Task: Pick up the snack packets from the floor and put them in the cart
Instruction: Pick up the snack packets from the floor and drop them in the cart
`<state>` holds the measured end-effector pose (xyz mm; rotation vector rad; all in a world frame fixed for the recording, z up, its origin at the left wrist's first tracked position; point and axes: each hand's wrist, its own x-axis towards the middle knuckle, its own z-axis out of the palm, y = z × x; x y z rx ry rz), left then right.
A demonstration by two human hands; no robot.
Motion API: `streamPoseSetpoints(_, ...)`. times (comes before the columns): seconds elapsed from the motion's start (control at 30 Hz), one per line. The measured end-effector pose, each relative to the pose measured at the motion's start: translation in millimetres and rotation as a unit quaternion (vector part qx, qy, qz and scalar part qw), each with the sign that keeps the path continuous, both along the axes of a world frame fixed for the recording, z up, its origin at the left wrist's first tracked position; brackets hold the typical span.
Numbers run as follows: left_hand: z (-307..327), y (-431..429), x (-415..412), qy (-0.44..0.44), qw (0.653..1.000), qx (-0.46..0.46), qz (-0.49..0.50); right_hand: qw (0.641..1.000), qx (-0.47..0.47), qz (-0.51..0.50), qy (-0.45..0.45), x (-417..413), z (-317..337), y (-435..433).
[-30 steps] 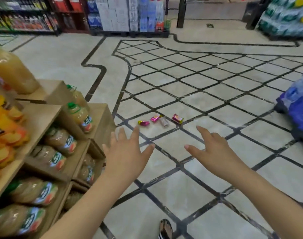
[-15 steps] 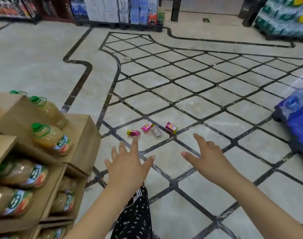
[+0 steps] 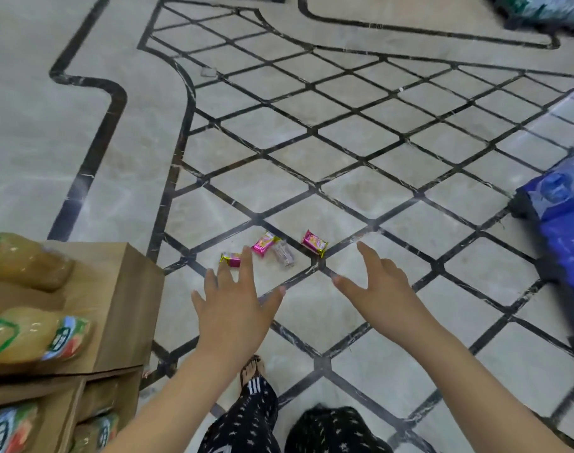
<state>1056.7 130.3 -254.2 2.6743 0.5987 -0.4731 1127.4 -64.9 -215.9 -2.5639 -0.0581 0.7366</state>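
Several small snack packets lie close together on the tiled floor: a pink-and-gold one [image 3: 230,258] on the left, a pink one [image 3: 263,244], a pale clear one [image 3: 283,254] and a pink one [image 3: 313,242] on the right. My left hand [image 3: 234,305] hovers just in front of them with fingers spread, its fingertips overlapping the leftmost packet in view. My right hand [image 3: 374,284] is held out flat in front of the right packet. Both hands hold nothing. No cart is in view.
A cardboard display [image 3: 116,308] of juice bottles [image 3: 27,335] stands close on my left. Blue-wrapped bottle packs [image 3: 563,230] sit on a pallet at the right. My legs and a sandalled foot [image 3: 253,371] are below my hands.
The view has tilted down and come closer to the packets. Both hands have stayed spread and have drawn nearer to the packets; my legs now show at the bottom.
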Motion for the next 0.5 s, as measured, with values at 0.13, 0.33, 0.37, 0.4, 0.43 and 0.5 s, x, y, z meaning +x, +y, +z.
streamPoseSetpoints(0.13,-18,-9,41,0.041,0.999,-0.001,-0.003,0.999,-0.024,0.004,0.029,40,-19,-11)
streamPoseSetpoints(0.33,-57,-31,120,0.058,0.998,0.013,0.021,0.998,-0.043,0.023,0.032,136,-65,-33)
streamPoseSetpoints(0.37,-66,-35,133,0.059,0.998,0.014,0.03,0.998,-0.042,0.028,0.033,154,-77,-35)
streamPoseSetpoints(0.4,-79,-40,147,0.058,0.997,0.013,0.04,0.998,-0.041,0.034,0.034,172,-90,-38)
streamPoseSetpoints(0.43,-95,-45,160,0.056,0.997,0.011,0.051,0.998,-0.04,0.04,0.032,190,-105,-41)
streamPoseSetpoints(0.5,-137,-57,183,0.058,0.996,0.012,0.066,0.998,-0.036,0.044,0.026,223,-142,-45)
